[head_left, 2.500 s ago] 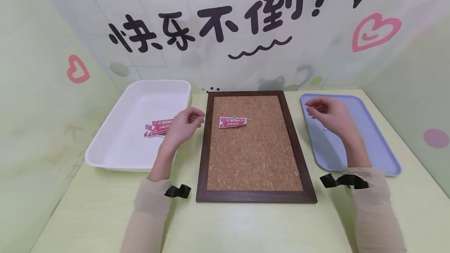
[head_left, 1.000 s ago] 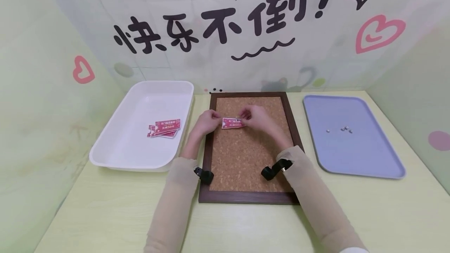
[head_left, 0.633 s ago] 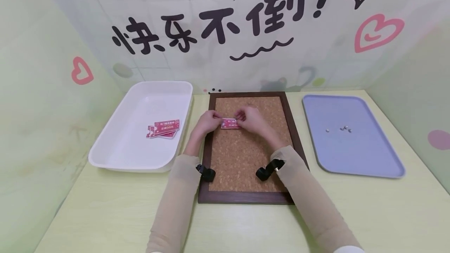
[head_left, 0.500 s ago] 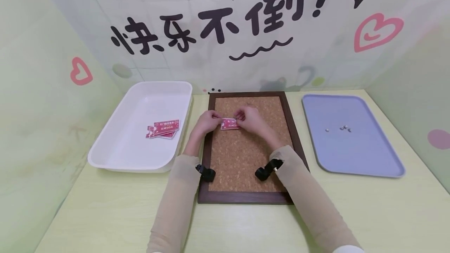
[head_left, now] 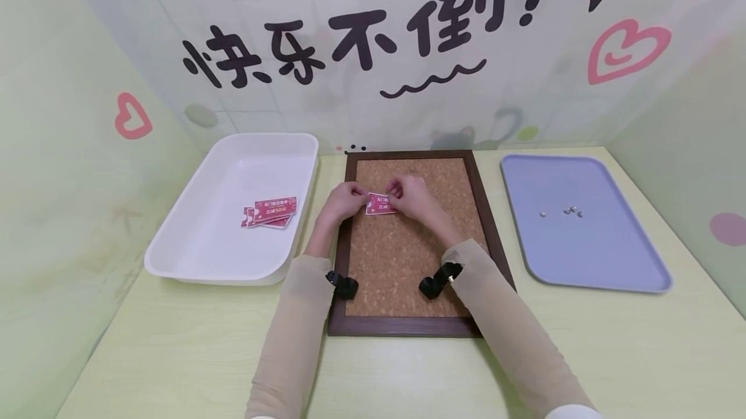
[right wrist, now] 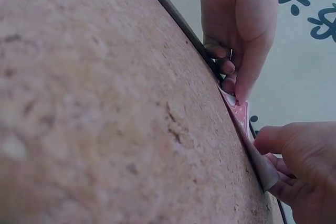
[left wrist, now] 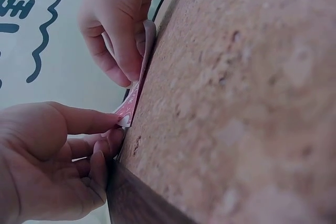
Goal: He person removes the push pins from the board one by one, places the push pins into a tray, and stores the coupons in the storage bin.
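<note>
A red-and-white paper coupon (head_left: 379, 204) lies near the top left of the framed cork board (head_left: 408, 263). My left hand (head_left: 344, 201) pinches its left end between thumb and fingers, close to the frame's edge. Above the coupon's top middle, my right hand (head_left: 412, 197) has its thumb and fingertips together, covering the coupon's right part. A small pale pin (left wrist: 133, 84) shows under its fingertips in the left wrist view, mostly hidden. On the right wrist side, the coupon's grey back (right wrist: 264, 169) shows, its right end bent up off the cork.
A white plastic tray (head_left: 204, 231) on the left holds several overlapping red coupons (head_left: 274, 210). To the right, a blue tray (head_left: 594, 250) carries several tiny silvery pins (head_left: 574, 210). A printed backdrop (head_left: 344, 114) stands behind the table (head_left: 396, 373).
My right hand has come from over the blue tray to the coupon, then edged slightly left. My left hand has moved from beside the white tray to the coupon's left end.
</note>
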Action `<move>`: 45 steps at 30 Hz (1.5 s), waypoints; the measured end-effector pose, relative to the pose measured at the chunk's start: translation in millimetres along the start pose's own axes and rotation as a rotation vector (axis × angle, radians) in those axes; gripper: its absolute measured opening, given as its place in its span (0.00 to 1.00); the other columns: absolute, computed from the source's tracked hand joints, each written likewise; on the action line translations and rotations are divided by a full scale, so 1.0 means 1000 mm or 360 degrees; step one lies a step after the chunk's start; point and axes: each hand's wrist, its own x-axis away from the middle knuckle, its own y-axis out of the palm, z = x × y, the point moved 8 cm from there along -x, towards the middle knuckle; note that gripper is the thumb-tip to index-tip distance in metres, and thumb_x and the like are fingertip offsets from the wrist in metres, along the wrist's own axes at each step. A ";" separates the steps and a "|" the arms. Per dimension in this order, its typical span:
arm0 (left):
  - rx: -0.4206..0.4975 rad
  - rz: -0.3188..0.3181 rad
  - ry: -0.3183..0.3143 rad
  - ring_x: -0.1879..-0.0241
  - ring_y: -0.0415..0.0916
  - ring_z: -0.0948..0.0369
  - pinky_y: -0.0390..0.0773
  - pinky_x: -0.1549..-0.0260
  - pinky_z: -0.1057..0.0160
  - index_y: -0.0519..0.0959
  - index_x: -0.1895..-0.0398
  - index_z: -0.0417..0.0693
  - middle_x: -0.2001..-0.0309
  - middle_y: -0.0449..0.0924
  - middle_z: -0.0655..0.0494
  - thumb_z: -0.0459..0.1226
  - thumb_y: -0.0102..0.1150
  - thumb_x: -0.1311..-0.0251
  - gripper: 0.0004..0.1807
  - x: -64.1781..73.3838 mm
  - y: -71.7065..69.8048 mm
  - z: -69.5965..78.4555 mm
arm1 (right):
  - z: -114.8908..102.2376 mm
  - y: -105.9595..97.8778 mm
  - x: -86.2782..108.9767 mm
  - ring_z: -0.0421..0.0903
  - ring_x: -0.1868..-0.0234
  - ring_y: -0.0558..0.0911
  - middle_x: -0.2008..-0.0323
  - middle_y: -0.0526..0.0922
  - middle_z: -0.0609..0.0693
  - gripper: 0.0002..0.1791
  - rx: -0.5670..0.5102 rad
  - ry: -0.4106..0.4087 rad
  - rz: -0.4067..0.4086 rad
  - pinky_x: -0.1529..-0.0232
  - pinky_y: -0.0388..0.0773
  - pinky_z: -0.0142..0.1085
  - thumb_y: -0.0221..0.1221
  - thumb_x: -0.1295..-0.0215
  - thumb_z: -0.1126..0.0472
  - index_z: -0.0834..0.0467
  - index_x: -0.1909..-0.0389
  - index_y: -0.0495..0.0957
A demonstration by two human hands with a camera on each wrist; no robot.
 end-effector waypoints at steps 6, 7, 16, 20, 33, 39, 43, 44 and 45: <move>-0.0002 -0.0010 0.0005 0.65 0.70 0.58 0.68 0.69 0.66 0.80 0.56 0.36 0.60 0.78 0.46 0.36 0.58 0.31 0.10 0.000 0.001 0.000 | -0.001 0.000 -0.001 0.50 0.60 0.82 0.62 0.83 0.57 0.09 0.0018 0.0014 -0.0002 0.57 0.81 0.38 0.62 0.37 0.71 0.64 0.56 0.80; -0.0001 -0.0018 0.0002 0.64 0.70 0.57 0.69 0.68 0.65 0.80 0.56 0.36 0.59 0.78 0.46 0.36 0.59 0.31 0.10 0.000 0.001 0.000 | -0.002 0.000 -0.001 0.50 0.60 0.82 0.62 0.83 0.57 0.09 0.0019 0.0014 -0.0002 0.57 0.81 0.38 0.62 0.37 0.71 0.64 0.56 0.80; -0.0098 -0.0072 0.0024 0.69 0.69 0.58 0.68 0.71 0.64 0.81 0.64 0.38 0.67 0.76 0.49 0.36 0.59 0.31 0.09 0.002 0.000 0.003 | -0.003 -0.002 -0.002 0.50 0.62 0.82 0.64 0.83 0.57 0.08 0.0041 -0.0037 0.0026 0.59 0.80 0.38 0.63 0.39 0.71 0.65 0.58 0.80; -0.0122 -0.0070 0.0019 0.69 0.68 0.59 0.66 0.71 0.66 0.82 0.64 0.39 0.67 0.76 0.50 0.38 0.59 0.30 0.10 0.000 0.000 0.001 | -0.003 -0.004 -0.002 0.49 0.63 0.82 0.65 0.83 0.57 0.08 0.0048 -0.0054 0.0032 0.60 0.80 0.38 0.64 0.40 0.70 0.65 0.59 0.80; -0.0135 -0.0057 -0.0002 0.69 0.68 0.59 0.65 0.72 0.66 0.82 0.64 0.40 0.66 0.75 0.50 0.39 0.59 0.30 0.11 0.001 0.000 0.001 | 0.001 -0.006 0.000 0.49 0.61 0.81 0.63 0.83 0.56 0.09 -0.0068 -0.0016 0.0039 0.56 0.80 0.39 0.66 0.40 0.68 0.64 0.59 0.80; -0.0132 -0.0063 -0.0046 0.70 0.68 0.59 0.65 0.73 0.65 0.81 0.66 0.41 0.68 0.74 0.51 0.40 0.60 0.30 0.11 -0.002 0.001 -0.003 | 0.004 -0.007 0.001 0.50 0.59 0.81 0.62 0.83 0.57 0.11 -0.0124 -0.0013 0.0061 0.55 0.80 0.40 0.67 0.41 0.68 0.64 0.58 0.80; -0.0136 -0.0059 -0.0065 0.70 0.68 0.59 0.66 0.73 0.65 0.82 0.66 0.41 0.67 0.75 0.51 0.40 0.60 0.30 0.11 -0.002 0.001 -0.004 | 0.007 -0.008 0.001 0.51 0.60 0.82 0.62 0.84 0.57 0.11 -0.0195 -0.0022 0.0074 0.55 0.80 0.40 0.66 0.42 0.68 0.65 0.58 0.81; -0.0136 -0.0058 -0.0066 0.70 0.68 0.59 0.66 0.73 0.65 0.82 0.65 0.41 0.67 0.75 0.51 0.40 0.60 0.30 0.11 -0.002 0.001 -0.004 | 0.008 -0.008 0.002 0.51 0.59 0.82 0.62 0.84 0.58 0.12 -0.0227 -0.0025 0.0075 0.55 0.80 0.40 0.65 0.42 0.68 0.65 0.57 0.81; -0.0137 -0.0056 -0.0066 0.70 0.68 0.59 0.66 0.74 0.65 0.82 0.65 0.41 0.67 0.75 0.51 0.40 0.60 0.30 0.10 -0.002 0.001 -0.004 | 0.009 -0.009 0.003 0.51 0.59 0.82 0.62 0.84 0.58 0.12 -0.0265 -0.0027 0.0076 0.55 0.80 0.40 0.65 0.43 0.69 0.65 0.57 0.81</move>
